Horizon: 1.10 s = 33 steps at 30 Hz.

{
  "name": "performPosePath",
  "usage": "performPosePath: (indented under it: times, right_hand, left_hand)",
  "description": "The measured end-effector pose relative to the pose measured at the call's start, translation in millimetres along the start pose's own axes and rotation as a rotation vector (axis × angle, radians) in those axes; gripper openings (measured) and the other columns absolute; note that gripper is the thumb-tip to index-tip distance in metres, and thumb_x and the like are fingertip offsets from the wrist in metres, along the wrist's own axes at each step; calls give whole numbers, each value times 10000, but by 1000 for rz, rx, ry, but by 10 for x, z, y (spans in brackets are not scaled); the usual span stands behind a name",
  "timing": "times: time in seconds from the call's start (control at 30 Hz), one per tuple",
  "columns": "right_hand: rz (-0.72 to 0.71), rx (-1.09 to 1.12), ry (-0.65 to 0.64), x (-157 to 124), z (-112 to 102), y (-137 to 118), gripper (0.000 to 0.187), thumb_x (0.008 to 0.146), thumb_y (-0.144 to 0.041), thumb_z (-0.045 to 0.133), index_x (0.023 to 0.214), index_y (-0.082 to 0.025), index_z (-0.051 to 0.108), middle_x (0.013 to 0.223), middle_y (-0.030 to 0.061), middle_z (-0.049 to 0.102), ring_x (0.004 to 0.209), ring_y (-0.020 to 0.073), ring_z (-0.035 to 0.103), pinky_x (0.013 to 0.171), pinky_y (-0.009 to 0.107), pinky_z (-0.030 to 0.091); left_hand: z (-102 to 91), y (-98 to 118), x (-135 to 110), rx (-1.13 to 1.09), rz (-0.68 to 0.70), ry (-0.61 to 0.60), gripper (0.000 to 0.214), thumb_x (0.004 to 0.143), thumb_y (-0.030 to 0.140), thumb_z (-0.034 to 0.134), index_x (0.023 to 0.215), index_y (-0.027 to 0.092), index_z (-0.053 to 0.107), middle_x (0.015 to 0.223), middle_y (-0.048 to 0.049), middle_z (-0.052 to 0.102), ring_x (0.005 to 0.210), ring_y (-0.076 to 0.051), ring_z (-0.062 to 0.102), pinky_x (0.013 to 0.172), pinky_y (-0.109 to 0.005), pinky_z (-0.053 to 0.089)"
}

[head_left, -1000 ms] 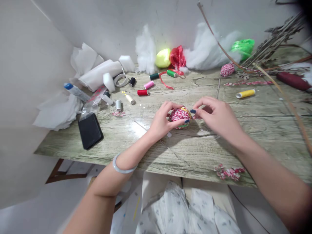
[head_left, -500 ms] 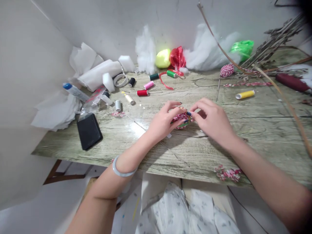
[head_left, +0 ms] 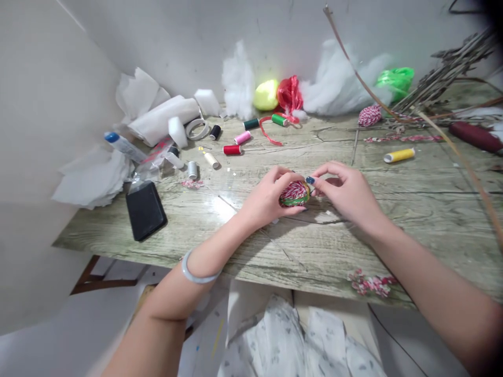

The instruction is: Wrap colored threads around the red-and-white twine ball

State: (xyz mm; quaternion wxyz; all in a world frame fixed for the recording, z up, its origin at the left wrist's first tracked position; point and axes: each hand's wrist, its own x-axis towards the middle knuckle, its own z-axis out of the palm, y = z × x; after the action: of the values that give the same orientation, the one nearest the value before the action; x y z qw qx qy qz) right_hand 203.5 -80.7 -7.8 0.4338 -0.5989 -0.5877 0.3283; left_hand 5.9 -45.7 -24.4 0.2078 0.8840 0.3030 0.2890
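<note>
A small bundle of red-and-white twisted cord (head_left: 293, 192) with a green band lies under the fingers of my left hand (head_left: 264, 195). That hand curls around its left side, thumb along the near edge and fingers over the far edge. At the bundle's right end, where a yellowish strip shows, my right hand (head_left: 348, 198) has thumb and index finger pinched together. What lies between those fingertips is too small to make out. A thin dark stick or wire (head_left: 328, 221) lies on the table below the right hand.
Several thread spools, among them a red spool (head_left: 232, 150) and a yellow spool (head_left: 399, 155), lie on the wooden table (head_left: 188, 225). A black phone-like slab (head_left: 145, 210) is at left. White stuffing (head_left: 329, 84) lines the wall; dry twigs (head_left: 451, 70) lie at right.
My left fingers have spread wider around the bundle, showing more of its cord and green band. My right fingertips have drawn slightly rightward from its end. The view has shifted a little.
</note>
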Motion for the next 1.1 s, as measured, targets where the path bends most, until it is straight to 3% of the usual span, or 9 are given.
performPosePath:
  times: [0.17, 0.3, 0.43, 0.53, 0.73, 0.9, 1.1]
  right_hand:
    - [99, 119, -4, 17, -32, -16, 103, 744, -296, 708, 766, -205, 667, 716, 4, 663, 588, 145, 632, 591, 279, 506]
    - [212, 334, -19, 32, -55, -7, 244, 652, -393, 803, 741, -207, 672, 595, -11, 640, 568, 149, 620, 543, 260, 494]
    - [215, 326, -61, 16, -74, -12, 240, 659, -389, 810, 744, -204, 681, 613, -3, 670, 574, 142, 619, 561, 253, 493]
    - [174, 228, -63, -7, -78, -50, 177, 695, -340, 781, 748, -204, 681, 594, -3, 675, 563, 141, 619, 578, 253, 489]
    - [108, 130, -38, -30, -72, -90, 129, 745, -316, 737, 768, -202, 682, 615, -7, 671, 564, 140, 625, 581, 255, 481]
    - [139, 194, -41, -7, -70, -76, 234, 700, -408, 780, 732, -201, 676, 640, 4, 659, 602, 144, 613, 578, 262, 494]
    - [225, 421, -21, 23, -85, -51, 349, 595, -476, 854, 694, -200, 664, 687, -3, 616, 611, 114, 551, 520, 221, 467]
  left_hand:
    - [53, -22, -11, -208, -68, 96, 802, 697, 333, 846, 1332, 224, 369, 1287, -139, 557, 1193, -279, 584, 995, -446, 509]
    - [65, -38, -9, -416, -86, 68, 774, 729, 299, 821, 1340, 248, 348, 1350, -142, 530, 1237, -266, 570, 949, -398, 540]
    - [27, -39, 6, -289, -38, 26, 652, 754, 338, 802, 1295, 257, 447, 1322, -121, 551, 1216, -271, 567, 987, -436, 511]
    - [12, -43, 16, -185, 19, 28, 686, 729, 351, 823, 1303, 244, 463, 1273, -117, 569, 1201, -279, 558, 1026, -466, 474]
    - [5, -33, 24, -141, 37, 4, 633, 740, 400, 809, 1270, 228, 507, 1228, -117, 552, 1194, -265, 552, 1042, -457, 467]
    - [0, -32, 27, -115, 50, 11, 634, 741, 384, 812, 1274, 235, 503, 1220, -113, 552, 1190, -256, 556, 1039, -439, 473]
    - [20, -36, 19, -165, 67, -27, 794, 715, 366, 832, 1375, 267, 402, 1327, -127, 557, 1226, -291, 562, 1039, -469, 471]
